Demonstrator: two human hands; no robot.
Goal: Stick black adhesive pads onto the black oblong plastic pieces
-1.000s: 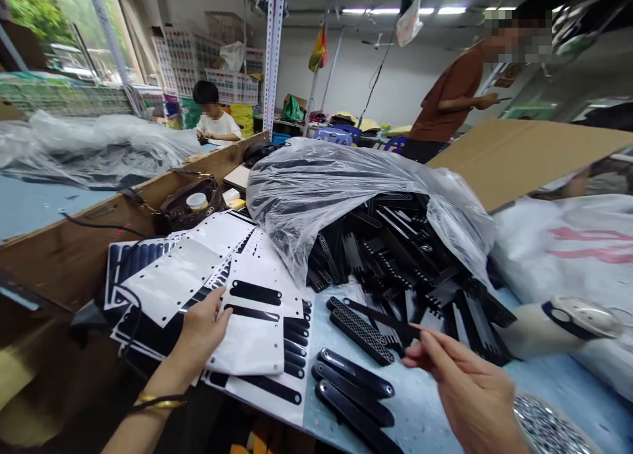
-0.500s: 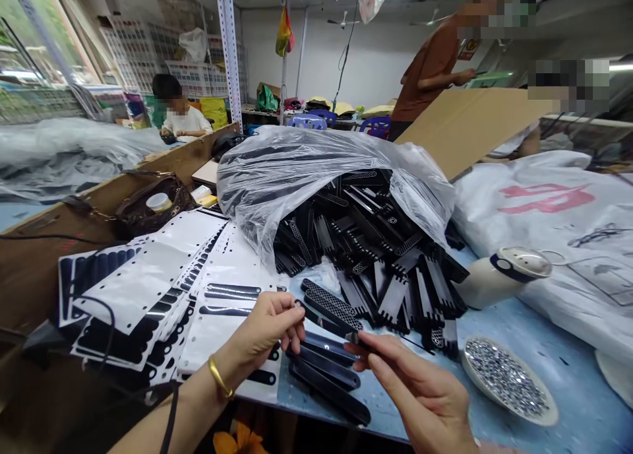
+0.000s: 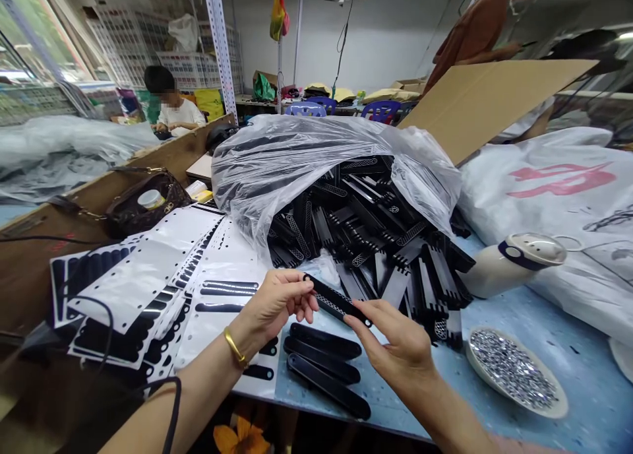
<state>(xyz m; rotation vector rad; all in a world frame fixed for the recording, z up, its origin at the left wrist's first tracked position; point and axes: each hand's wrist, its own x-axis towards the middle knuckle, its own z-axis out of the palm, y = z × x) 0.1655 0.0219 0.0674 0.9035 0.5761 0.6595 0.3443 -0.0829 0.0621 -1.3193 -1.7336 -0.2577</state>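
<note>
A slim black strip (image 3: 335, 301) with a lattice pattern on its face is stretched between my two hands above the table. My left hand (image 3: 284, 299), with a gold bangle at the wrist, pinches its left end. At its right end my right hand (image 3: 390, 332) grips it between thumb and fingers. Just below lie several smooth black strips (image 3: 324, 361) with rounded ends, side by side on the blue table. White sheets (image 3: 225, 319) with black strip-shaped stickers spread to the left, under my left hand. Behind my hands, black plastic pieces (image 3: 356, 223) spill from a clear plastic bag (image 3: 277, 157).
An oval dish (image 3: 554, 408) of small shiny pieces stands at the right, near a cream flask (image 3: 489, 269) lying tilted. A white sack (image 3: 558, 183) and cardboard (image 3: 494, 104) are behind. A brown handbag (image 3: 128, 210) rests at the left; a person (image 3: 178, 111) sits beyond.
The patterned strip now shows its face between my hands; before, only a dark end showed in my right fingers. My left hand has risen slightly. The standing person has shifted right.
</note>
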